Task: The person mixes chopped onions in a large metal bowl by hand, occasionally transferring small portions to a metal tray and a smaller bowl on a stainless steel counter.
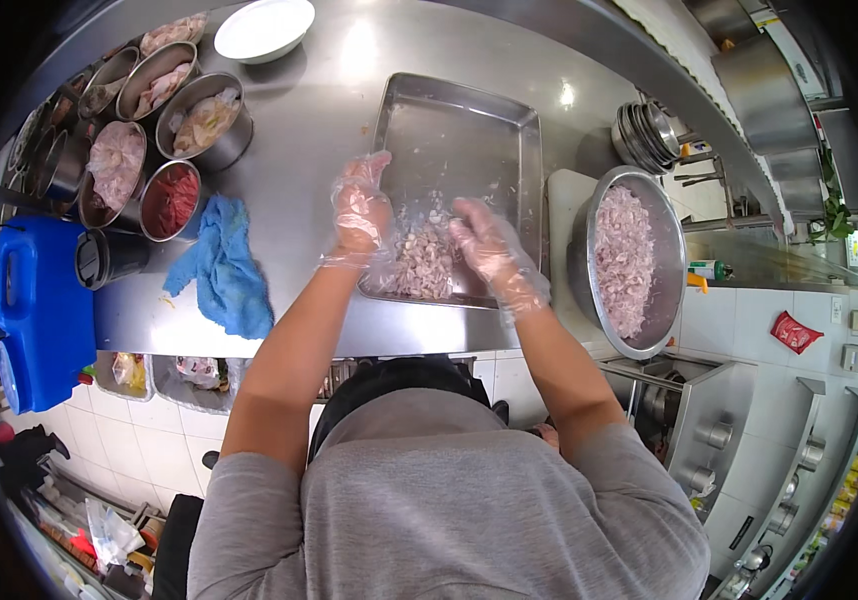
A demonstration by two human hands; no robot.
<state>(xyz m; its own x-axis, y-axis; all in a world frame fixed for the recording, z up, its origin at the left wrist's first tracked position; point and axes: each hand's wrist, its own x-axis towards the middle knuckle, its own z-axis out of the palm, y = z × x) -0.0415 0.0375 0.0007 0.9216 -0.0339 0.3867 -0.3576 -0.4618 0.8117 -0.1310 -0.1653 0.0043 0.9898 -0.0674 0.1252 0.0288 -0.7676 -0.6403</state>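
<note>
A shallow rectangular metal tray (466,127) lies on the steel table before me. Small pale pinkish pieces of food, perhaps chopped shallots (425,259), are heaped in its near left part, with scattered bits above. My left hand (361,206), in a clear plastic glove, is at the tray's left rim, thumb raised; whether it grips the rim is unclear. My right hand (485,240), gloved the same way, hovers over or touches the right side of the heap, slightly blurred, fingers apart. To the right, a large steel bowl (585,262) full of similar pieces leans tilted on a white board (567,195).
A blue cloth (226,266) lies at left, beside metal pots (237,142) of meat and a blue plastic jug (46,315). A white bowl (264,30) stands at the back left, stacked metal bowls (642,139) at the back right. A steel shelf edge (669,60) arches overhead.
</note>
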